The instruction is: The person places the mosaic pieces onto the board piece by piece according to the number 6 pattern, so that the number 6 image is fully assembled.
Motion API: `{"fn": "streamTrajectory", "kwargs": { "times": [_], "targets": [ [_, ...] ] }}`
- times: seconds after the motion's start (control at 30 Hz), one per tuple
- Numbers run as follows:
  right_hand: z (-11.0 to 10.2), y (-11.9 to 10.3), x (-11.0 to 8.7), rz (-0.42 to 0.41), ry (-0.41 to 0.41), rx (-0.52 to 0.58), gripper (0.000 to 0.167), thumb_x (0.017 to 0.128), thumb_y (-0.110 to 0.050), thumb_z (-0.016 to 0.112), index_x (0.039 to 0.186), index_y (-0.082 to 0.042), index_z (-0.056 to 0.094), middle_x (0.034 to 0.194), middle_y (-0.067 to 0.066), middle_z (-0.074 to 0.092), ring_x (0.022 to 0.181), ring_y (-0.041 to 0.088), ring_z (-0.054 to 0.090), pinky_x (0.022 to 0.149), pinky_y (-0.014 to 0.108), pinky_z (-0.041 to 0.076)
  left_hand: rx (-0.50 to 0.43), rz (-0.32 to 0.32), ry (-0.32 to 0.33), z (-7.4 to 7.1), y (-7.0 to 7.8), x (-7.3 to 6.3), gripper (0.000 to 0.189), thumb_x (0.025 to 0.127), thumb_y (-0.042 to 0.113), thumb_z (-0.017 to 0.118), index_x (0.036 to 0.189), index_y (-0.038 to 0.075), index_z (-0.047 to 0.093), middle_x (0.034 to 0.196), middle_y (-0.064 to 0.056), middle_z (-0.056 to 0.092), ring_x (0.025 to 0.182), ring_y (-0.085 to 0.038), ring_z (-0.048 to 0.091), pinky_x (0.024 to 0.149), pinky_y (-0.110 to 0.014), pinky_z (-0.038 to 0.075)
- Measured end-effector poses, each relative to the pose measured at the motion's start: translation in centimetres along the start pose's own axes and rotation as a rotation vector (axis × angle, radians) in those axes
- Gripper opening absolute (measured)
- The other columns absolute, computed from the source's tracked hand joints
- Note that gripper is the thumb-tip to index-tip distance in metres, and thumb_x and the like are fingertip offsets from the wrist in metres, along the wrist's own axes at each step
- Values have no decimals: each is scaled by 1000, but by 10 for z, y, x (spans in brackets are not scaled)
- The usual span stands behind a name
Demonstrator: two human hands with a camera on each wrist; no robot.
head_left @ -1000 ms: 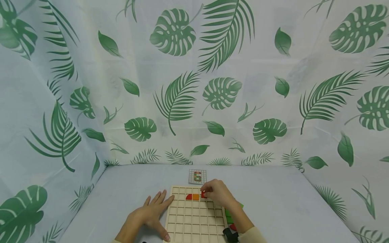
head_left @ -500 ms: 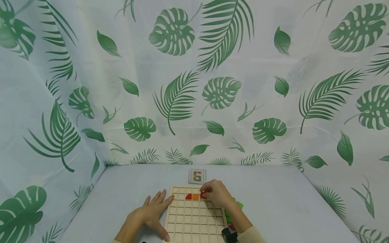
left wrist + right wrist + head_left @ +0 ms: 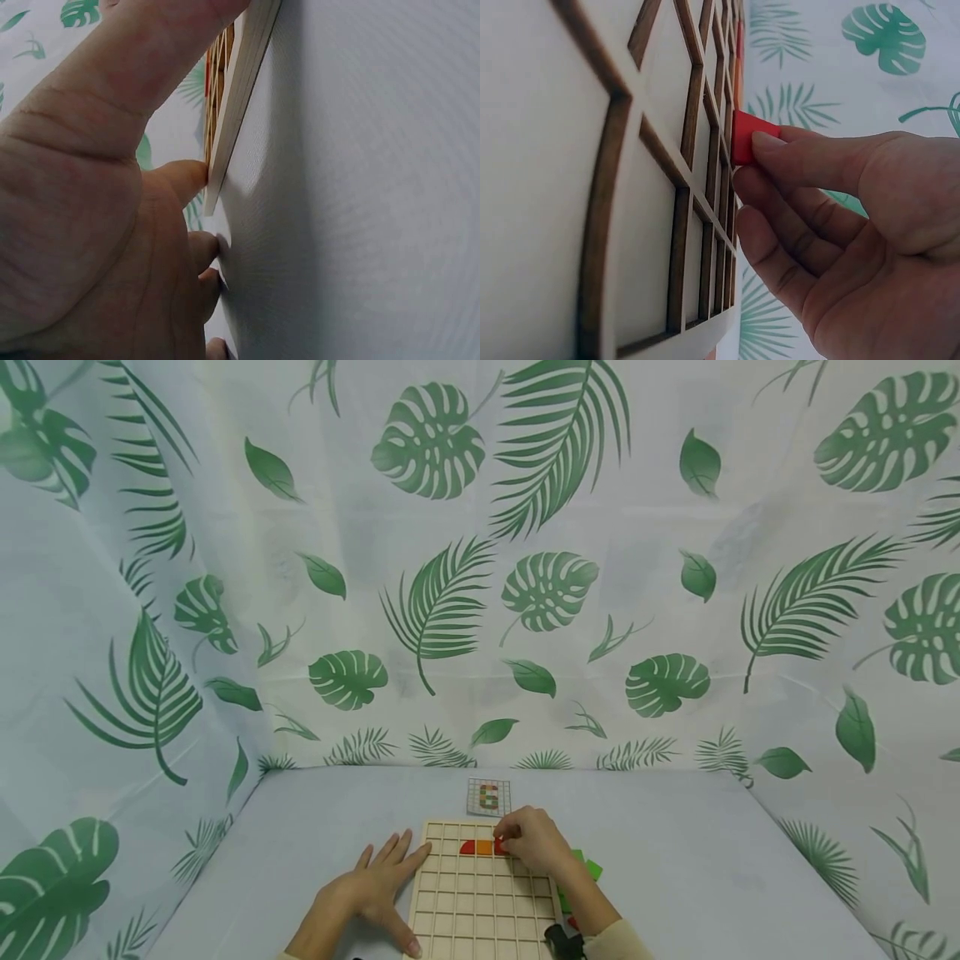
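Observation:
A pale wooden grid board lies on the table. Near its far edge sit a red quarter-round tile and, beside it, an orange square tile. My right hand pinches a red tile between thumb and forefinger, at a cell just right of the orange one; in the right wrist view that tile stands partly raised from the grid. My left hand spreads along the board's left side, thumb and forefinger touching its edge. The left wrist view shows the thumb at the board's side.
Beyond the board lies a small pattern card with a coloured figure on a grid. Several green tiles and a red piece lie right of the board, partly hidden by the right forearm. A black object sits at the right wrist.
Both hands keep nearly the same places. The right fingers shift very slightly with the red tile over its cell; the small overall offset looks like head movement.

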State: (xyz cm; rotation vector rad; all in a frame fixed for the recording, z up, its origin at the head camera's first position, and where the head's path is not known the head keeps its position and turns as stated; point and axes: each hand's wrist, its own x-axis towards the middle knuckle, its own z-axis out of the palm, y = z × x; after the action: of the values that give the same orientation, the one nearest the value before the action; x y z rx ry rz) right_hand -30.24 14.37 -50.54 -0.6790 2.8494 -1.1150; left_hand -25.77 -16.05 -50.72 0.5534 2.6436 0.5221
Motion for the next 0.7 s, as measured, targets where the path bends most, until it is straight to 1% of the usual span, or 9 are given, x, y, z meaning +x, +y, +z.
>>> {"fn": "streamTrajectory", "kwargs": {
  "times": [0.27, 0.4, 0.57, 0.7],
  "targets": [
    [1, 1, 0, -12, 8, -46, 10, 88, 0, 78, 91, -9, 79, 82, -2, 75, 74, 7, 63, 65, 28, 53, 8, -2, 2, 0, 1, 0, 142, 52, 66, 97, 167, 26, 25, 175, -18, 9, 162, -42, 5, 125, -72, 1],
    [1, 1, 0, -20, 3, -69, 9, 86, -2, 81, 89, -10, 79, 81, -3, 74, 73, 6, 62, 65, 27, 52, 4, -7, 4, 0, 1, 0, 142, 51, 65, 97, 167, 26, 25, 175, -18, 9, 163, -41, 6, 126, -71, 1],
    [3, 1, 1, -26, 2, -98, 8, 84, -6, 84, 90, -9, 80, 82, -3, 74, 72, 6, 60, 65, 26, 52, 2, -8, 4, 0, 2, 0, 142, 51, 65, 97, 167, 26, 25, 175, -18, 9, 163, -41, 5, 126, -71, 1],
    [3, 1, 2, -38, 5, -109, 8, 84, -6, 84, 91, -7, 81, 84, 0, 75, 73, 6, 61, 65, 27, 53, 2, -5, 6, 0, 1, 0, 142, 51, 65, 97, 167, 26, 25, 175, -18, 9, 163, -41, 5, 126, -71, 0]
  ]
}}
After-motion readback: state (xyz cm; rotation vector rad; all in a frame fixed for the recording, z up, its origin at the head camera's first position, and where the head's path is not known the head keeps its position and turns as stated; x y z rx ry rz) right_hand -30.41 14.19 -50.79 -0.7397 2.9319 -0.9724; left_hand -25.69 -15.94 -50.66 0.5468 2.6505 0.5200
